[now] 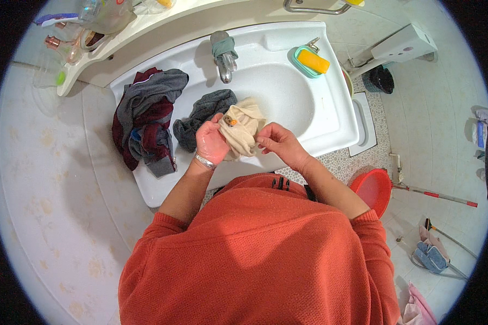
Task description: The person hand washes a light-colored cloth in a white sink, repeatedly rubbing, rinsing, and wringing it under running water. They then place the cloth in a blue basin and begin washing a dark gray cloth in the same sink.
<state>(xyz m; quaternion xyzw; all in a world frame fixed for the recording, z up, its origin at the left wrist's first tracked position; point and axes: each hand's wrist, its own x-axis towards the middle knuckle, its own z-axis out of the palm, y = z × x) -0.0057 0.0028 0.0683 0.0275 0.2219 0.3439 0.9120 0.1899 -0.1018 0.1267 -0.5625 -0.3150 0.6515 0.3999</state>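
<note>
A cream knit cloth (pixel 246 132) with a small brown and orange patch is bunched over the front part of the white washbasin (pixel 329 113). My left hand (pixel 210 140), palm up with a silver bracelet at the wrist, holds its left side. At its right edge, the thumb and fingers of my right hand (pixel 280 142) pinch the fabric. Just behind my left hand lies a dark grey knit cloth (pixel 205 111), crumpled on the basin's left side. The metal faucet (pixel 225 67), with a green cloth tied around it, stands behind the cloths.
A grey and maroon garment (pixel 150 109) drapes over the basin's left end. Orange soap (pixel 313 61) rests in a green dish (pixel 299 63) at the back right. A ledge (pixel 146 30) with bottles runs behind the basin. On the floor to the right is a red plastic basin (pixel 372 191).
</note>
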